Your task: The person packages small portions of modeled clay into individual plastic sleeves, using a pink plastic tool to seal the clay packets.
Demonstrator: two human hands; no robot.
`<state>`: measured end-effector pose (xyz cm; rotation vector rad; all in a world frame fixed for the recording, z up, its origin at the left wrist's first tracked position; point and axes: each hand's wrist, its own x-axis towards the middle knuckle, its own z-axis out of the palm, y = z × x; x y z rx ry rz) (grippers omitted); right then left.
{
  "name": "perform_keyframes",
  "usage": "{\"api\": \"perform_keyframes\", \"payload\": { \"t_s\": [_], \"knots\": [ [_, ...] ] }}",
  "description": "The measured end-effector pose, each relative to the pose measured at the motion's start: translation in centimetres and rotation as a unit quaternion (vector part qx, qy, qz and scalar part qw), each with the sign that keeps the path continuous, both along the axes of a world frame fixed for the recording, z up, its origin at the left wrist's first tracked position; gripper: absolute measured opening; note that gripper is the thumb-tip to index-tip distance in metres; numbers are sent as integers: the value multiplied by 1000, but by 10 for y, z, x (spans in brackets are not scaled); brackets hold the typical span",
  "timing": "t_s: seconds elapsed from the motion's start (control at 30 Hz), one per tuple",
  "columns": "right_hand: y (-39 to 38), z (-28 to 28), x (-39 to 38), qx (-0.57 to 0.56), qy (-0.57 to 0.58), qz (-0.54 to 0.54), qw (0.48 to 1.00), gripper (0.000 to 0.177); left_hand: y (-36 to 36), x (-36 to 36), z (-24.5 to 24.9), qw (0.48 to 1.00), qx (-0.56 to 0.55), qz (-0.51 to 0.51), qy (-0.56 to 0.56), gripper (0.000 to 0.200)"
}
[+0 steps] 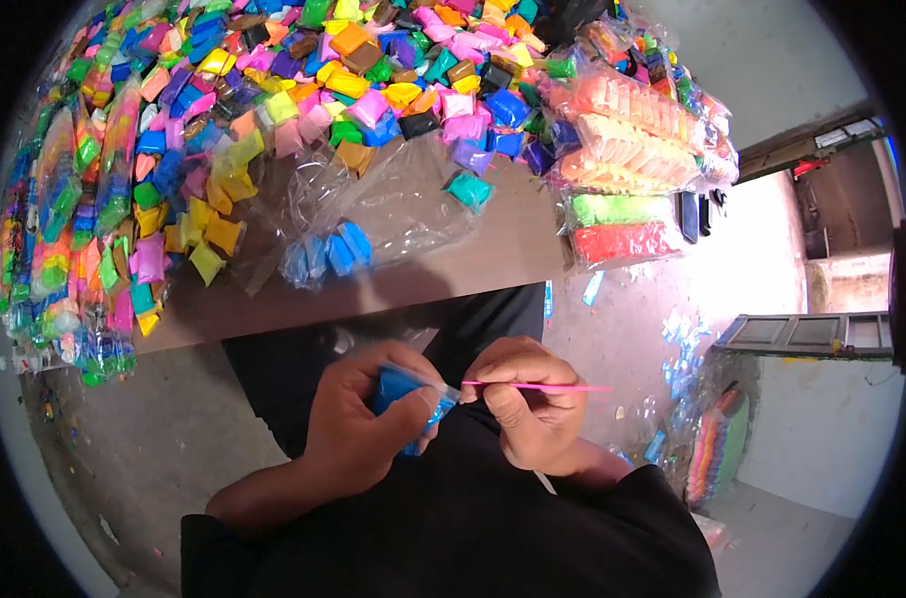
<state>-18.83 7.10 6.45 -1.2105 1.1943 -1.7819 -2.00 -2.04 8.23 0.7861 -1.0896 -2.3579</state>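
Over my lap, my left hand (363,414) is closed around a blue packet (401,391) in clear film, its thumb pressed on the front. A thin pink stick (542,387) lies pinched in my right hand (527,404), pointing sideways. The fingertips of my right hand are close to the clear edge of the blue packet; whether they touch it I cannot tell. On the table in front of me, a clear plastic bag (393,214) lies with several blue packets (341,251) at its near left corner.
Small colourful packets (353,45) are heaped on the table (513,244). Bagged rows of packets stand at the left and at the right, including a red row (622,244). Scraps (682,349) and a striped bundle (714,448) lie on the floor at the right.
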Motion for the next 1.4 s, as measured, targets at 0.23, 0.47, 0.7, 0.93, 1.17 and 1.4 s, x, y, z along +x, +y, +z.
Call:
{"api": "perform_keyframes", "payload": {
  "t_s": [0.23,0.47,0.7,0.93,1.17,1.4],
  "knots": [
    [-3,12,1,32,96,0,995,11,9,-6,-2,991,-107,82,-21,5],
    [-2,10,2,22,152,-21,988,13,13,-8,-1,986,-132,105,-11,4],
    [-7,3,3,-40,233,-58,970,10,17,-10,-8,984,-138,115,10,5],
    [-11,-4,8,-68,249,-87,962,9,19,-10,-10,985,-115,126,23,6],
    [-10,-5,13,-56,232,-117,964,8,18,-11,-10,985,-105,135,23,9],
    [-9,-9,13,-37,221,-117,967,10,17,-10,-14,987,-100,128,-2,12]
  ]
}}
